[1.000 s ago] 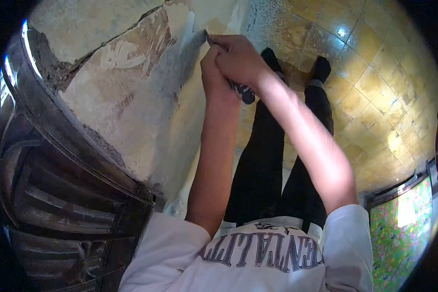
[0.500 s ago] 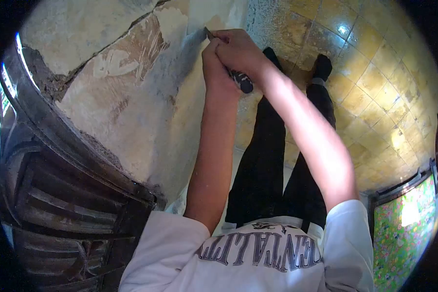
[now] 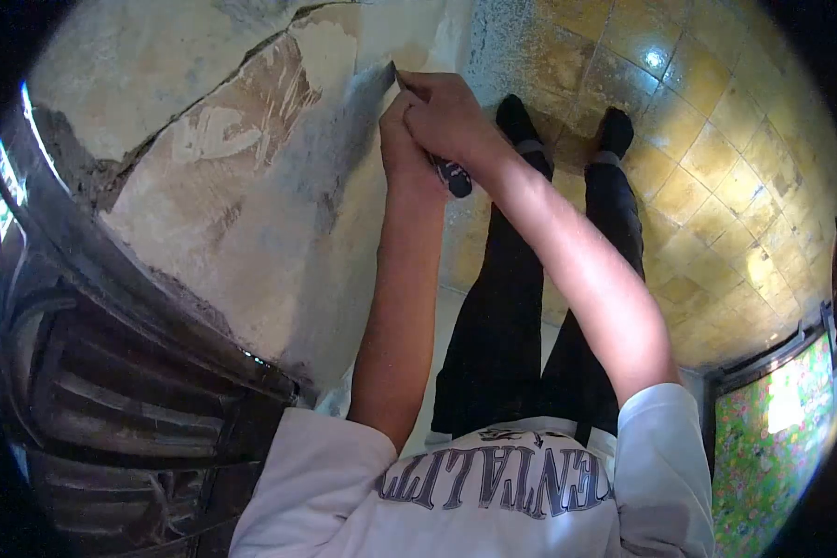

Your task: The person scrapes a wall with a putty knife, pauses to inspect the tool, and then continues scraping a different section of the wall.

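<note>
Both of my hands are wrapped round one tool, whose black patterned handle (image 3: 453, 177) sticks out below them and whose thin dark blade (image 3: 396, 73) shows above. My left hand (image 3: 405, 139) is closed round the handle on the wall side. Overlapping it, my right hand (image 3: 446, 116) is closed too, its fingers near the blade's base. The blade tip is at the worn plaster wall (image 3: 279, 214), close to a greyish patch; whether it touches cannot be made out. Most of the tool is hidden by my fingers.
A long crack (image 3: 205, 102) runs across the plaster. At the lower left is dark carved wooden furniture (image 3: 130, 372). My legs (image 3: 493, 307) stand on yellow floor tiles (image 3: 707, 177). A green flowered panel (image 3: 772, 437) is at the lower right.
Both hands and the tool have shifted slightly down and left in the view, toward my body. The grip looks the same. My left foot now shows more.
</note>
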A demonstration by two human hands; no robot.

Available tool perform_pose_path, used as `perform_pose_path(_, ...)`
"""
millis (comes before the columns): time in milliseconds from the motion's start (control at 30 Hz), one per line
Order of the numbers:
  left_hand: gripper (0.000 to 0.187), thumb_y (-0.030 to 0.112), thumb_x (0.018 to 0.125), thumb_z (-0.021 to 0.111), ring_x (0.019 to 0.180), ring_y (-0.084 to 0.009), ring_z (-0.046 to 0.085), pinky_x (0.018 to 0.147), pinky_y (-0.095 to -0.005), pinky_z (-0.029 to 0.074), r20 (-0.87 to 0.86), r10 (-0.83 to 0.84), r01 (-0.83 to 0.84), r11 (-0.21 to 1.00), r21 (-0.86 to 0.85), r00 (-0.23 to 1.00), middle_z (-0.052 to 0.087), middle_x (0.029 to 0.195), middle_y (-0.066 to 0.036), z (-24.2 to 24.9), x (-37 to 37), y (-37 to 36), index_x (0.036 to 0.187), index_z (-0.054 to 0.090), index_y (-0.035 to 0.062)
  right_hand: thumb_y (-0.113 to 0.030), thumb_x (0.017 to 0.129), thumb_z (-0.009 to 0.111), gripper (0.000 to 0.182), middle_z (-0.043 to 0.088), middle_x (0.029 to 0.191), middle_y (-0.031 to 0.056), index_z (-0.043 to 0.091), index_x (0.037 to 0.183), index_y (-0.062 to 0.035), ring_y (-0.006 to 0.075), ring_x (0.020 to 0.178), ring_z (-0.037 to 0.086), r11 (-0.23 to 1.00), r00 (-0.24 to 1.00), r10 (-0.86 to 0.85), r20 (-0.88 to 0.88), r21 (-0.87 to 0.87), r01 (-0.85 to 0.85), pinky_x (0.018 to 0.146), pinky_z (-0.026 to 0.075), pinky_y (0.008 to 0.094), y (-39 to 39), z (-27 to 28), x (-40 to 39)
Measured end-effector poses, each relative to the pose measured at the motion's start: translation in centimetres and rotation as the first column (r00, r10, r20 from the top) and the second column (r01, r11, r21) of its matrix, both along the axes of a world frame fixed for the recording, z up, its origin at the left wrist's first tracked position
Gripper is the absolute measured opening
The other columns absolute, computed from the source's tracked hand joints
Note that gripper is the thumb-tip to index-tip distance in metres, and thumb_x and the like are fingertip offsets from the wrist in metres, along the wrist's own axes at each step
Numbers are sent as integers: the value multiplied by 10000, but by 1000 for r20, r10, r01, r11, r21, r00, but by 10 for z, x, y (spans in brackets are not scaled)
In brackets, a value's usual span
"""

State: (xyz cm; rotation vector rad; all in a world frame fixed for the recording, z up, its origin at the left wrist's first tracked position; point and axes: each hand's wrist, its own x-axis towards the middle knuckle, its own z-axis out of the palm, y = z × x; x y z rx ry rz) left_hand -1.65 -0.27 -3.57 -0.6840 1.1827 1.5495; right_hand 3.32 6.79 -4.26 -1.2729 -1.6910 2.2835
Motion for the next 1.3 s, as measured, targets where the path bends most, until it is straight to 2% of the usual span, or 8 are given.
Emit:
perform_pose_path(100,240,240,829,509,842,-230,628,741,-360,518,-43,47,-50,997,-62,998,610,921,-92,-8,7,16,953,594,52,-84,811,514,436,663,1095,239,593,1226,25,272,1040,654,999,998,38,40,-8,-38,899,485,325,10,-10,-1)
perform_pose_path(300,197,215,825,502,852,-204,619,745,-335,498,-96,42,-55,989,-139,994,605,917,-79,15,19,-8,907,589,58,-77,803,494,453,653,1092,260,584,1236,22,283,1045,652,998,1000,0,-16,63,1,899,484,321,-16,7,10)
perform_pose_path(533,190,185,832,480,850,-198,603,763,-329,475,-16,91,-91,994,-62,996,595,903,-76,3,15,2,897,588,44,-76,778,490,483,631,1114,274,579,1245,14,327,1079,632,980,1000,4,27,200,-10,923,476,343,-13,-8,6)
perform_pose_path(800,215,202,840,473,879,-212,594,766,-351,473,-110,51,-55,998,-29,993,589,924,-88,-28,22,-5,922,583,37,-84,783,493,487,639,1110,262,583,1256,-12,318,1078,636,994,996,70,58,85,-75,930,475,341,-1,-4,15)
perform_pose_path(900,206,213,839,480,834,-194,593,740,-336,470,-38,167,-169,984,-63,985,582,888,-69,31,30,23,905,577,43,-83,788,491,484,646,1102,255,588,1260,-37,319,1062,643,995,999,42,-7,92,-42,926,477,342,-5,6,15)
perform_pose_path(1100,231,230,838,478,812,-206,602,738,-347,482,-78,64,-70,994,-86,995,589,883,-77,-35,23,1,927,579,42,-101,795,504,481,651,1106,234,592,1267,-68,313,1057,644,981,993,69,93,174,-85,915,483,344,0,-15,8)
perform_pose_path(1200,237,232,844,482,799,-216,604,726,-360,490,-60,88,-91,994,-65,994,594,887,-81,29,26,23,936,582,37,-111,801,499,476,648,1111,230,592,1266,-69,324,1061,639,975,995,77,67,202,-89,913,485,352,0,4,11)
perform_pose_path(1300,247,240,850,489,798,-223,608,731,-361,490,-46,104,-108,991,-82,994,601,890,-87,-10,15,4,946,582,32,-115,800,495,477,645,1115,232,592,1265,-67,342,1064,631,982,996,43,81,181,-57,914,487,363,-9,-16,2)
